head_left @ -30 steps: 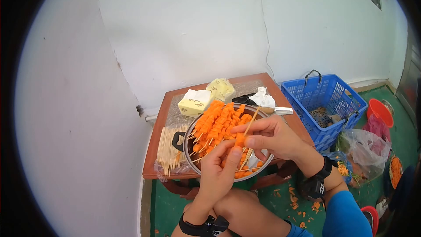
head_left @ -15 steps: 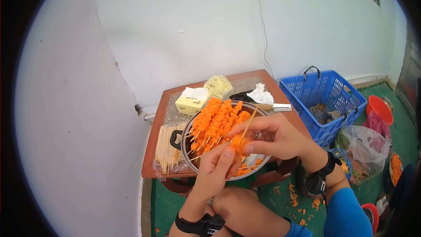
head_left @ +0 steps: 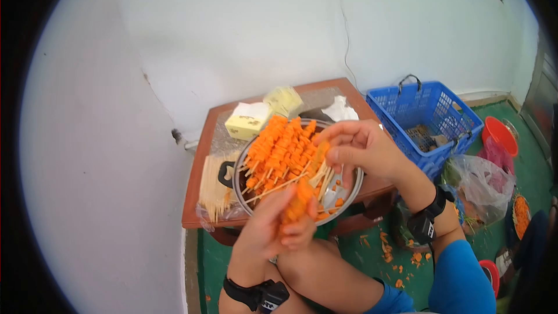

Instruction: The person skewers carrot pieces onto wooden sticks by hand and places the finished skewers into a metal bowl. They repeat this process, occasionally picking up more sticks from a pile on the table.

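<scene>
My left hand point(head_left: 270, 221) is closed around several orange carrot pieces point(head_left: 297, 200), blurred by motion, in front of the bowl. Higher and to the right, my right hand point(head_left: 369, 150) pinches a blurred carrot piece point(head_left: 321, 151) between thumb and fingers, over the bowl's right side. A round metal bowl point(head_left: 357, 189) stands on the small table below both hands. Threaded carrot skewers point(head_left: 279, 145) are heaped in its left and back part, their bare stick ends pointing toward me. Bare sticks and loose carrot pieces point(head_left: 339, 202) lie in its right part, partly hidden by my hands.
Wooden skewers point(head_left: 216, 183) lie bundled in plastic left of the bowl. Behind it are a tissue pack point(head_left: 247, 122), a second pack point(head_left: 283, 100) and crumpled white tissue point(head_left: 340, 109). A blue crate point(head_left: 401, 125) and a clear plastic bag point(head_left: 482, 183) stand right of the table point(head_left: 195, 197).
My hands have moved apart: the right one up, the left one lower and toward me. The upright stick by my right fingers no longer shows. The view has shifted slightly.
</scene>
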A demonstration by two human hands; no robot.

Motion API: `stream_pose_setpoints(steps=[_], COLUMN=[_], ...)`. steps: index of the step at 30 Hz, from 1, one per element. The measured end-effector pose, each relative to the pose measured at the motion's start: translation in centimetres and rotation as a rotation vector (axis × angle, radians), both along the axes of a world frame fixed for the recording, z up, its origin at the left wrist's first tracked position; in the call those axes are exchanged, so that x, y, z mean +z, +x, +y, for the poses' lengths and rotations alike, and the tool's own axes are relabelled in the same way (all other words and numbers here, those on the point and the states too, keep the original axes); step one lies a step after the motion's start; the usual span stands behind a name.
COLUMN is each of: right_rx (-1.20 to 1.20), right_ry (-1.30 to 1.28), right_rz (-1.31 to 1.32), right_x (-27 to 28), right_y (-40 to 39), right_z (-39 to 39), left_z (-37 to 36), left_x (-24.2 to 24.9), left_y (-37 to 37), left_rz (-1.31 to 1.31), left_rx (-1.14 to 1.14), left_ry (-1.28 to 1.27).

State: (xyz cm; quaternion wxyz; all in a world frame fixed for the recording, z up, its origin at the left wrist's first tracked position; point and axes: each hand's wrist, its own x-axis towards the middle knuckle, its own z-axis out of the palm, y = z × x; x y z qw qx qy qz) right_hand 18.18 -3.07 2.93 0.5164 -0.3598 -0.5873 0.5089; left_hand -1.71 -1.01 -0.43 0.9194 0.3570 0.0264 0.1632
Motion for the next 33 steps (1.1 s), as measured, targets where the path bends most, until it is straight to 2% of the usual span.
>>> stream_pose_setpoints(steps=[1,3,5,7,9,11,13,15,18,20,21,23,25,26,27,29,30,31,33], right_rx=[-0.057,-0.112,-0.237,-0.374,-0.509,-0.639,-0.695,-0.751,-0.863,-1.105,-1.103,-1.168,-1.03,-0.986,-0.989,-1.006,-1.025,-1.049,-0.9], right_ry=[-0.029,-0.094,-0.121,-0.248,-0.285,-0.373,-0.552,-0.718,-0.832,-0.7,-0.699,-0.904,-0.685,-0.637,-0.516,-0.3,-0.205,-0.116,0.092], right_rz=[0.02,0.027,-0.023,-0.091,-0.023,-0.079,-0.483,-0.651,-0.735,-0.785,-0.78,-0.768,-1.243,-1.221,-1.174,-1.072,-1.024,-0.979,-0.838], right_x=[-0.5,-1.5,-3.2,-4.9,-7.3,-10.5,-14.8,-18.7,-24.8,-29.3,-29.1,-28.7,-28.8,-29.2,-26.9,-20.9,-17.4,-13.2,-9.5], right_y=[0.5,2.1,4.4,7.4,10.7,13.9,17.4,20.2,23.3,26.4,26.6,27.3,29.1,27.6,26.5,23.2,20.5,15.6,10.9], right_z=[-0.1,-1.0,-2.4,-4.6,-7.0,-10.2,-13.0,-15.8,-17.6,-18.5,-18.6,-17.9,-16.8,-13.0,-13.4,-11.5,-10.2,-7.6,-5.2], left_z=[-0.2,0.0,0.3,-0.4,0.4,0.6,0.9,0.9,1.1,1.3,1.3,1.5,0.9,0.5,0.4,0.3,0.5,0.7,0.8], left_x=[0.1,0.2,0.2,-0.2,0.3,0.2,0.2,0.0,0.0,0.1,0.1,0.2,0.4,0.6,0.9,1.2,1.1,1.1,1.4], left_y=[0.0,-0.1,-0.1,0.9,-0.3,-0.4,-0.4,0.1,0.3,0.4,0.5,0.5,0.6,0.4,0.3,0.8,0.8,0.7,0.6], left_rz=[0.03,0.018,-0.053,0.017,-0.071,-0.092,-0.117,-0.139,-0.14,-0.152,-0.149,-0.205,-0.246,-0.285,-0.257,-0.287,-0.277,-0.271,-0.281], left_rx=[0.163,0.286,0.288,0.29,0.359,0.375,0.365,0.387,0.432,0.423,0.423,0.381,0.514,0.636,0.689,1.045,1.148,1.175,1.24], left_ry=[0.025,0.024,0.04,0.002,0.163,0.262,0.274,0.301,0.284,0.295,0.299,0.329,0.303,0.271,0.31,0.336,0.346,0.36,0.353])
